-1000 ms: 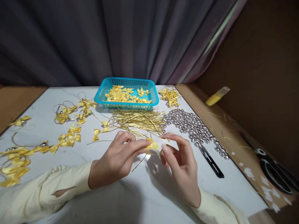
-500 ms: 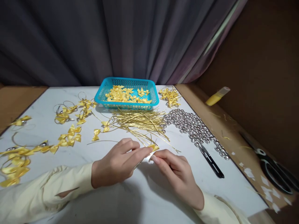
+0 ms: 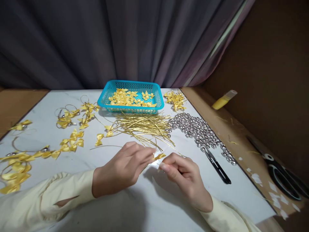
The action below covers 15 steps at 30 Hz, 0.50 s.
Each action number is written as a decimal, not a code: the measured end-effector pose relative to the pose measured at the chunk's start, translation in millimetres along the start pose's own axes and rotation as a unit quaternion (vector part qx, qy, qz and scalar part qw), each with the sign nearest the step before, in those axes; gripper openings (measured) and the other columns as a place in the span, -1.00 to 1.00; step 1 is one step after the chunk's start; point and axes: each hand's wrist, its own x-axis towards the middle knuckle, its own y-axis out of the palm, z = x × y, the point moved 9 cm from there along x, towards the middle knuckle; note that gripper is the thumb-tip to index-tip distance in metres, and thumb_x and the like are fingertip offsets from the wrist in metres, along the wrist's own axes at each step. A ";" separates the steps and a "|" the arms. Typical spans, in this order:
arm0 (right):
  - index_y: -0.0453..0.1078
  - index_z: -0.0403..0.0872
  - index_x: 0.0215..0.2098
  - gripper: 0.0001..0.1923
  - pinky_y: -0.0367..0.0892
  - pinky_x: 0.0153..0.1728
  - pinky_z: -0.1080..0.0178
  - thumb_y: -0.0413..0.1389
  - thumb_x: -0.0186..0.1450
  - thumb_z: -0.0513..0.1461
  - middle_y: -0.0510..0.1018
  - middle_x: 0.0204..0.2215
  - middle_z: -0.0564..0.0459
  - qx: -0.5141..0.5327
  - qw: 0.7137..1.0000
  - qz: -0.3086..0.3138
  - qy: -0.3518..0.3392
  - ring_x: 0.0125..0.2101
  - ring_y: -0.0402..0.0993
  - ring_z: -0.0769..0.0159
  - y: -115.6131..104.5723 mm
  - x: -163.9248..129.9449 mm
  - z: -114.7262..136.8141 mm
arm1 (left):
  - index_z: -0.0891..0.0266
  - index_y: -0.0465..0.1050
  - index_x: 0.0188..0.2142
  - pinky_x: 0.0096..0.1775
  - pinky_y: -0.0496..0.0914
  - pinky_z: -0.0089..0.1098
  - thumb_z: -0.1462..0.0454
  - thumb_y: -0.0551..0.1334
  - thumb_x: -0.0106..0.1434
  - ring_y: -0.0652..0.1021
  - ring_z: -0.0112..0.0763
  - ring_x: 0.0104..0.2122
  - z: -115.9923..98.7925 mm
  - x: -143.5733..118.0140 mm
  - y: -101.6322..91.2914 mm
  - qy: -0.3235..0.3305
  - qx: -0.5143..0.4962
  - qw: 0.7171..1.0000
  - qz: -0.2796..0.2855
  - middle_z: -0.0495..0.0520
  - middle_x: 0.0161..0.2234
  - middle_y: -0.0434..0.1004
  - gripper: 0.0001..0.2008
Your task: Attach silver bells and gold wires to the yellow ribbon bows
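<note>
Here, low in the middle of the frame, the left hand (image 3: 123, 169) and the right hand (image 3: 185, 178) meet over the white table (image 3: 149, 206). Between their fingertips sits a small yellow ribbon bow (image 3: 159, 157): the left grip is narrow, thumb and forefinger pinched on the bow's left end, while the right grip is curled tight just beside and below it, fingertips touching the bow or a thin gold wire at it; which of the two cannot be told. Both wrists wear cream sleeves.

Just above the hands lies a loose bundle of gold wires (image 3: 142, 125), a few strands trailing down to the fingers. Above that, at centre frame, stands a turquoise basket (image 3: 131, 84) holding more yellow bows. To the right of the wires spreads a heap of silver bells (image 3: 195, 129), and below it, near the right hand, lie black thread snips (image 3: 216, 166). Finished bows (image 3: 72, 140) on rings are scattered across the left of the frame. At far right, off the white top, lie large scissors (image 3: 282, 175) and a yellow tube (image 3: 223, 100).
</note>
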 end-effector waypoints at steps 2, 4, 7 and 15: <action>0.27 -0.12 -0.52 -0.75 -0.15 -0.70 0.39 0.00 0.29 -0.18 0.05 -0.74 0.26 0.000 1.000 -0.013 0.009 -0.71 -0.09 0.54 -2.1 0.1 -2.7 | 0.40 0.17 0.01 -0.23 0.30 -0.37 0.45 0.07 0.27 0.38 -0.41 -0.41 4.6 3.7 1.2 -0.038 -0.018 0.999 0.016 0.07 -0.39 0.49 -0.70; 0.27 -0.12 -0.52 -0.71 -0.15 -0.69 0.39 0.00 0.29 -0.13 0.05 -0.75 0.26 0.008 0.999 -0.022 0.022 -0.71 -0.09 0.53 -2.8 -0.2 -6.1 | 0.38 0.25 -0.05 -0.24 0.30 -0.40 0.43 0.06 0.29 0.38 -0.41 -0.38 6.9 6.9 1.4 -0.056 -0.037 0.997 0.027 0.06 -0.40 0.48 -0.77; 0.27 -0.13 -0.54 -0.60 -0.12 -0.69 0.39 -0.08 0.32 -0.04 0.07 -0.77 0.25 0.049 0.995 -0.042 0.078 -0.72 -0.07 0.53 -3.5 -0.7 -16.8 | 0.34 0.36 -0.17 -0.29 0.32 -0.47 0.43 0.10 0.27 0.35 -0.44 -0.39 10.5 9.2 -3.3 -0.067 -0.068 0.995 0.006 0.05 -0.41 0.46 -0.85; 0.18 -0.12 -0.61 -0.49 -0.12 -0.67 0.39 -0.09 0.28 0.08 0.08 -0.80 0.26 0.163 0.969 -0.041 0.182 -0.73 -0.08 0.55 5.3 3.4 -38.0 | 0.32 0.43 -0.24 -0.35 0.33 -0.53 0.44 0.15 0.22 0.34 -0.46 -0.40 12.8 8.5 -2.3 -0.095 -0.125 0.988 0.010 0.02 -0.47 0.45 -0.87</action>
